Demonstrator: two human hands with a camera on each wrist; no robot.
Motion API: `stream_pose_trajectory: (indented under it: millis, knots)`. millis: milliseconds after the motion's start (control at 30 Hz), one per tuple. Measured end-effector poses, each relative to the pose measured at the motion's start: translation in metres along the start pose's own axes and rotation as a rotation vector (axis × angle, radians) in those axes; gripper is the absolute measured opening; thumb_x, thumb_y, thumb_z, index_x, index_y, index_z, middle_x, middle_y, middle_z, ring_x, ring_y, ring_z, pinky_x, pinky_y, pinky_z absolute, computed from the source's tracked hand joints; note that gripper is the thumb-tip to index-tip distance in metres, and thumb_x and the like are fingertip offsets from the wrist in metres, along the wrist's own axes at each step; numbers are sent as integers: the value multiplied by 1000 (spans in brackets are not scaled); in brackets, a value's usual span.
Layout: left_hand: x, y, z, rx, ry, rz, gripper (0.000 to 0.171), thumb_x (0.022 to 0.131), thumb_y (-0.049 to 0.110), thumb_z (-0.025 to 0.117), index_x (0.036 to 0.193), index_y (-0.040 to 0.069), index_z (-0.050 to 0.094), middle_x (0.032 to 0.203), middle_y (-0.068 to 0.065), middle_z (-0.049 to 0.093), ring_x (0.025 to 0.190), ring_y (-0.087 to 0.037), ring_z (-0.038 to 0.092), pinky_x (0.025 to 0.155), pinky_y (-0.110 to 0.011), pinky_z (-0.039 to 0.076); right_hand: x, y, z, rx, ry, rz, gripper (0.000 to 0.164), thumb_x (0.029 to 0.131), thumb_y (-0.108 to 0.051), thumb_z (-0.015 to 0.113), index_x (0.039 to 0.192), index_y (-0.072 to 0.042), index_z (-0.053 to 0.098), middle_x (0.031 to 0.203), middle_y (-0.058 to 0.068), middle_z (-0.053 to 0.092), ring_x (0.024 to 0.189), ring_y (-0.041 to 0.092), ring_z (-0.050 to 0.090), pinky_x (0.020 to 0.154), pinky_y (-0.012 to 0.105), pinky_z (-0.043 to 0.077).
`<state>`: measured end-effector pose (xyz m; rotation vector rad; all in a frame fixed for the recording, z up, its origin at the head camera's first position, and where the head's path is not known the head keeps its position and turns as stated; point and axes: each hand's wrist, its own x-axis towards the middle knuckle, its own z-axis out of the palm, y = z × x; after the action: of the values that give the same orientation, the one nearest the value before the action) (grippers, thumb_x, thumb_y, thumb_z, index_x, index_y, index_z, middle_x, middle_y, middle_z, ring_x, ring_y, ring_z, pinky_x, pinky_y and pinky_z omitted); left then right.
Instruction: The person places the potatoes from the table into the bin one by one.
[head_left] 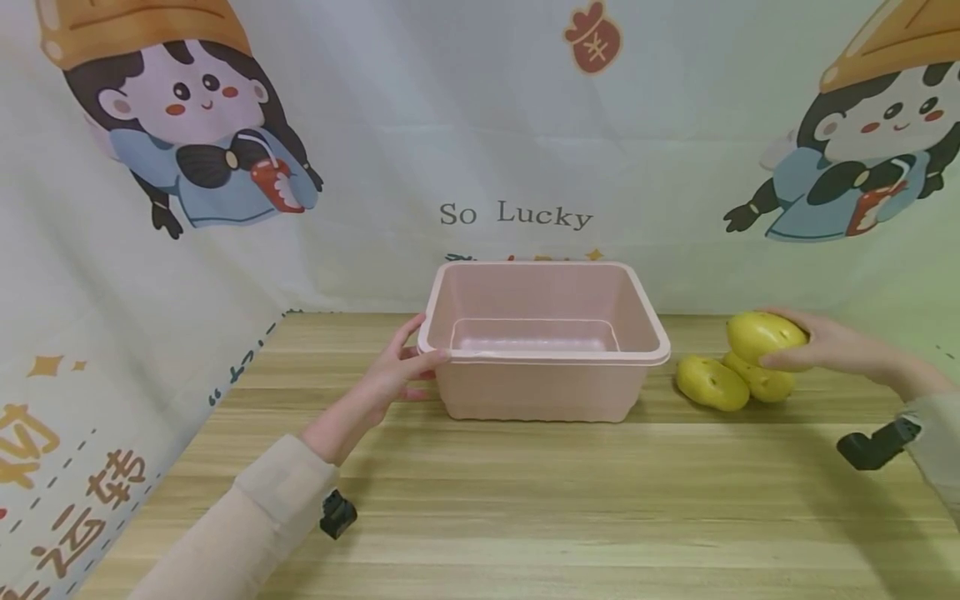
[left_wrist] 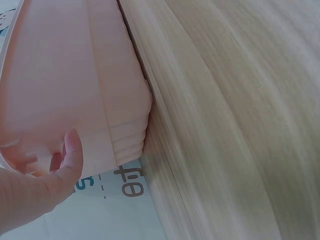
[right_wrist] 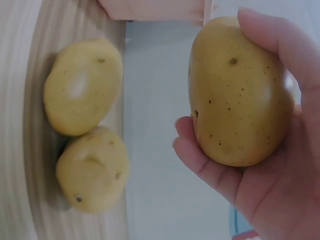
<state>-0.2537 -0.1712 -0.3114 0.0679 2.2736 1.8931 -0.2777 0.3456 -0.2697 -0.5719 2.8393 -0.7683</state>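
A pink plastic tub [head_left: 540,390] stands at the back of the wooden table with its open top up. My left hand [head_left: 397,367] grips its left end, thumb over the rim and the other fingers along the side wall. In the left wrist view, the hand [left_wrist: 47,190] is at the end of the tub [left_wrist: 55,75]. At the right, my right hand [head_left: 825,337] holds a yellow potato [head_left: 761,337] above two more potatoes. The right wrist view shows the held potato [right_wrist: 240,95] between thumb and fingers, dotted with dark specks.
Right of the tub, one potato [head_left: 711,383] and another potato [head_left: 765,382] lie side by side on the wooden table [head_left: 525,500]. A printed cloth [head_left: 375,150] hangs behind the table and down its left side. Both wrists carry small black devices.
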Motion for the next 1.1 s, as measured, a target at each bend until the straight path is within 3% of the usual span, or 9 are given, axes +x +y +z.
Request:
stream_pose_trajectory:
  millis: [400, 900, 1100]
  knots:
    - [-2, 1, 0, -13, 3, -4, 78, 87, 24, 59, 147, 28, 10, 134, -20, 40, 116, -36, 47, 88, -47, 46, 20, -27, -14, -8, -19, -29, 68, 87, -28, 57, 142, -6, 23, 110, 13, 49, 89, 18, 49, 72, 36, 40]
    - [-2, 0, 1, -11, 1, -7, 79, 87, 25, 60, 147, 29, 9, 134, -19, 41, 116, -36, 47, 90, -49, 44, 40, -55, -23, -36, -24, -53, 69, 86, -30, 58, 142, -5, 25, 120, 12, 50, 101, 24, 46, 82, 43, 39]
    - [-2, 1, 1, -5, 9, -9, 78, 86, 25, 60, 147, 29, 10, 134, -19, 41, 115, -35, 49, 88, -48, 45, 51, -67, -27, -45, -40, -56, 68, 86, -32, 58, 141, -7, 27, 118, 11, 50, 98, 24, 46, 78, 39, 39]
